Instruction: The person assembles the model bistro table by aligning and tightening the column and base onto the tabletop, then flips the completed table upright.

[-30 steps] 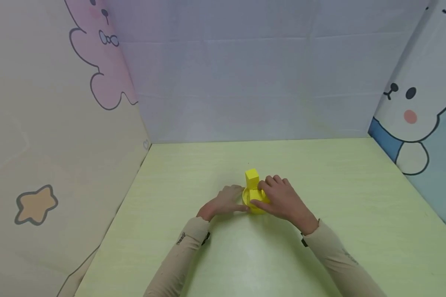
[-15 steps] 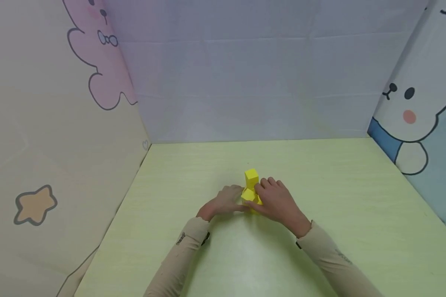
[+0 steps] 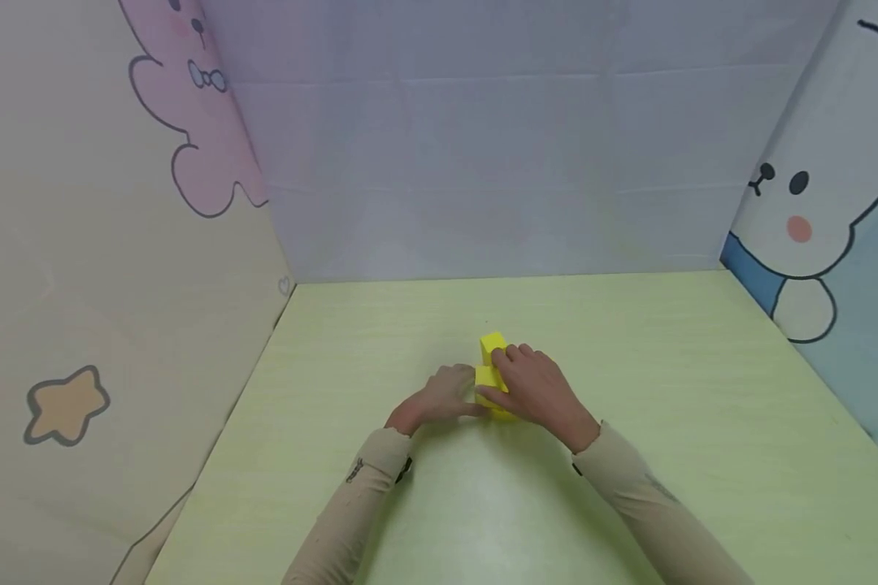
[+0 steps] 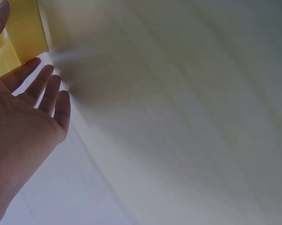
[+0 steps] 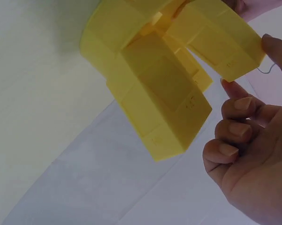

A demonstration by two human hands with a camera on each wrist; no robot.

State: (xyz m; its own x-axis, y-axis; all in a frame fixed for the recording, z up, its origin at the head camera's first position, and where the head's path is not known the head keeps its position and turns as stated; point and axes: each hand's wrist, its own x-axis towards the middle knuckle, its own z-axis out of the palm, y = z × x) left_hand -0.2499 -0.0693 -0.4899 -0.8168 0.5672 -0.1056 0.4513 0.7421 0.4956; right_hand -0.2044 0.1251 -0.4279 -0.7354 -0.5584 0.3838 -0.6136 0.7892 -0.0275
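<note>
A yellow round holder (image 3: 503, 415) is on the table between both hands, mostly covered by them in the head view. My left hand (image 3: 446, 394) holds its left side, thumb toward me and fingers beyond; in the left wrist view the index fingertip meets the yellow wall (image 4: 28, 28). My right hand (image 3: 534, 386) pinches a yellow rectangular block (image 5: 220, 37) between thumb and index finger, its inner end at the holder. The other right fingers curl in. Another yellow block (image 5: 164, 93) stands up from the holder's far side. Part of a further yellow piece (image 5: 202, 80) shows between these blocks.
The pale green table (image 3: 629, 325) reaches back to a plain lilac curtain (image 3: 446, 162). Cartoon-printed sheets hang at the left (image 3: 117, 268) and the right (image 3: 790, 219).
My right hand has shifted left and slightly away from me with the pinched block, which has turned along the way. The left hand stays in place on the holder.
</note>
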